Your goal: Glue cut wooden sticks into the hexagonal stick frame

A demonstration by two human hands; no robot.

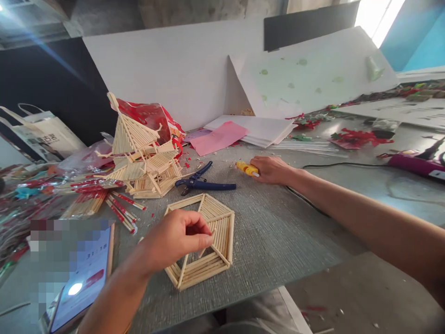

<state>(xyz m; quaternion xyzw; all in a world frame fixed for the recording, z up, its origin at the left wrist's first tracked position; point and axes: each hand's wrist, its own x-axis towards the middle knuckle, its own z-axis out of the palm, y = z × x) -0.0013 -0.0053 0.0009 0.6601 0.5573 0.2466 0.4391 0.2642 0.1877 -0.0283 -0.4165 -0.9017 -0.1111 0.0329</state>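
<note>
Grey, textured table (278,232) runs ahead of us, with white boards propped along its far edge. Our left hand (181,236) sits over the near side of a flat hexagon (222,227) built of thin sticks, which lies on the table right in front of us. The fingers are curled in, thumb against forefinger, and they seem to pinch one of the hexagon's inner sticks, though the hand hides the contact. Our right hand (271,169) reaches further out and closes around the back of a yellow tool (245,168) lying on the table, a black cord trailing near the wrist. Blue pliers (203,184) lie between hexagon and tool. To the left stands a stick tower (142,157), with stick bundles (86,204) beside it and a phone (83,283) at the near corner.
</note>
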